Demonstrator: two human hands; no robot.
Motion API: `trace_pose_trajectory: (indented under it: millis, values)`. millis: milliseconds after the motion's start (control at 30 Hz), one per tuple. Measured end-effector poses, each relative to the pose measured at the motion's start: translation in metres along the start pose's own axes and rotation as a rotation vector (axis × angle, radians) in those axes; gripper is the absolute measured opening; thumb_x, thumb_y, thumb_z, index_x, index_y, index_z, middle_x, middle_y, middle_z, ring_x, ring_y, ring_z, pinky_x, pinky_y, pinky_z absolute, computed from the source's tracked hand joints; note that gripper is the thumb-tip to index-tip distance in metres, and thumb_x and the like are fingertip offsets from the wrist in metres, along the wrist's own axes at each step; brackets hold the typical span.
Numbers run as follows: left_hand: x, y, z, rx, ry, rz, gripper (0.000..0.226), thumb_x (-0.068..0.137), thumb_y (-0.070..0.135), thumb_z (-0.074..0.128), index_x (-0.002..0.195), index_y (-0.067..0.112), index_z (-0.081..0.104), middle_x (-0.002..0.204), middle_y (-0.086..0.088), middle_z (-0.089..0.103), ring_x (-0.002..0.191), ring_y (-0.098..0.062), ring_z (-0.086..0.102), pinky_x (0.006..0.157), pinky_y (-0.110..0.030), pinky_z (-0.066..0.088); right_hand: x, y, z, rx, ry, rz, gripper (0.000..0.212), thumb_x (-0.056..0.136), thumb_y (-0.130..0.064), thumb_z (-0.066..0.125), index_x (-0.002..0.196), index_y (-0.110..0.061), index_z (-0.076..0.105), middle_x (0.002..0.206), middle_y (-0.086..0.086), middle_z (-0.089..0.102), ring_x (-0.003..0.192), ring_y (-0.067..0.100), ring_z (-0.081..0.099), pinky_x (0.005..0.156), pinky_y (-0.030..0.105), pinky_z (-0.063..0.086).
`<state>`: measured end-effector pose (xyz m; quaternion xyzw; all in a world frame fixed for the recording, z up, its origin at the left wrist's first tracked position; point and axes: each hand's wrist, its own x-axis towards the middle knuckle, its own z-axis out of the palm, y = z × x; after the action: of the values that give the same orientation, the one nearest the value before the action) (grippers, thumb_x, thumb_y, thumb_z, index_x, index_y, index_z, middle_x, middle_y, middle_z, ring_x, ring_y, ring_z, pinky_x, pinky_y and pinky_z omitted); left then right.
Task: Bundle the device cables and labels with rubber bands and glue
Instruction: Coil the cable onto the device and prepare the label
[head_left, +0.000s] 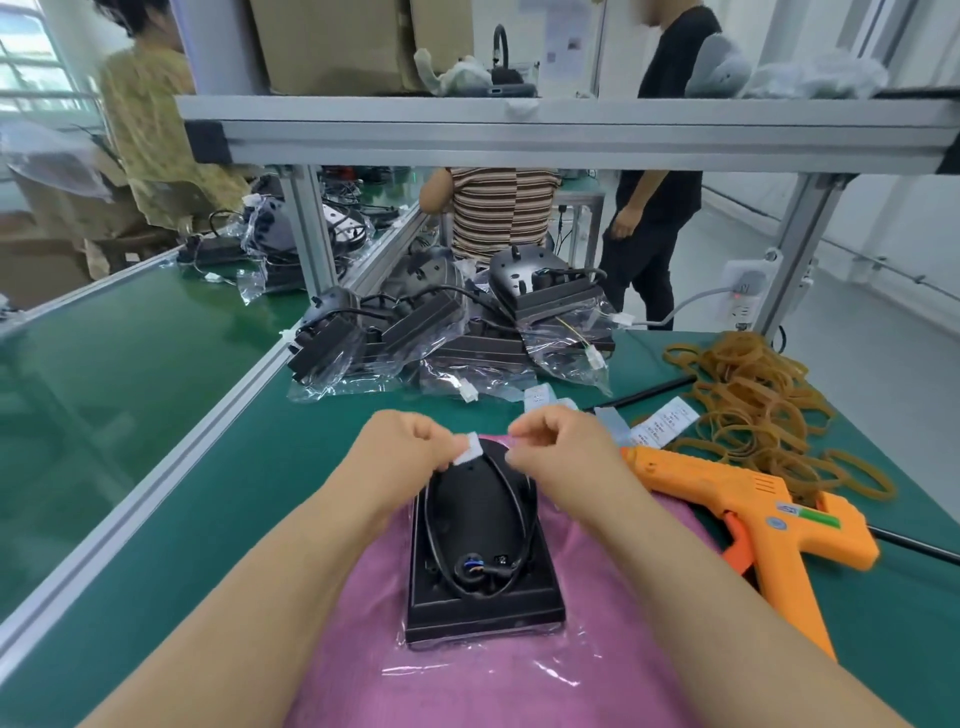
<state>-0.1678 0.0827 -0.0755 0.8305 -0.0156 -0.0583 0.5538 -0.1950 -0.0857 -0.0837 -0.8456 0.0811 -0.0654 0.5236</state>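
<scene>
Green counter matting lies under a pink cloth closest to me, and on that cloth sits the black device, flat on its base inside a clear bag. Its black cable loops over the device's domed top. Just past the device's far end, my left hand pinches a small white tag between thumb and fingertips, and my right hand, fingers curled, pinches the tag's other end. Right of the device lies an orange glue gun, nozzle toward my right hand. Further right of the device, white labels lie beside a heap of tan rubber bands. Far behind the device, more bagged devices are piled.
</scene>
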Motion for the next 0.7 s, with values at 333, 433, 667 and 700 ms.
trace_pose_trajectory:
  millis: [333,433,667,700]
  values:
    - [0.01,0.009,0.015,0.602,-0.2,0.002,0.033,0.095,0.027,0.065,0.07,0.009,0.054,0.064,-0.003,0.048,0.059,-0.022,0.042,0.055,-0.028,0.034,-0.001,0.024,0.005,-0.119,-0.099,0.024,0.024,0.078,-0.01,0.07,0.083,-0.031,0.06,0.087,-0.013,0.062,0.082,0.007,0.06,0.075,0.021,0.05]
    - [0.012,0.016,0.018,0.749,-0.207,0.005,0.04,0.094,0.03,0.064,0.074,-0.004,0.058,0.062,-0.014,0.049,0.079,-0.042,0.058,0.061,-0.028,0.036,-0.001,0.027,0.005,-0.11,-0.095,0.016,0.024,0.078,-0.011,0.071,0.08,-0.031,0.058,0.084,-0.014,0.061,0.077,0.003,0.058,0.068,0.016,0.045]
    - [0.013,0.01,0.029,0.885,-0.107,-0.016,0.044,0.09,0.031,0.067,0.059,0.014,0.04,0.077,-0.015,0.062,0.081,-0.033,0.065,0.06,-0.028,0.04,0.001,0.031,0.011,-0.129,-0.058,0.012,0.019,0.076,-0.018,0.072,0.08,-0.03,0.058,0.084,-0.012,0.062,0.076,0.007,0.059,0.07,0.021,0.049]
    - [0.012,0.009,0.03,0.903,-0.089,-0.008,0.042,0.089,0.031,0.066,0.06,0.015,0.041,0.082,-0.011,0.064,0.082,-0.031,0.066,0.06,-0.028,0.039,0.001,0.031,0.013,-0.148,-0.04,0.004,0.018,0.076,-0.022,0.073,0.08,-0.03,0.058,0.084,-0.011,0.062,0.077,0.008,0.059,0.071,0.024,0.05]
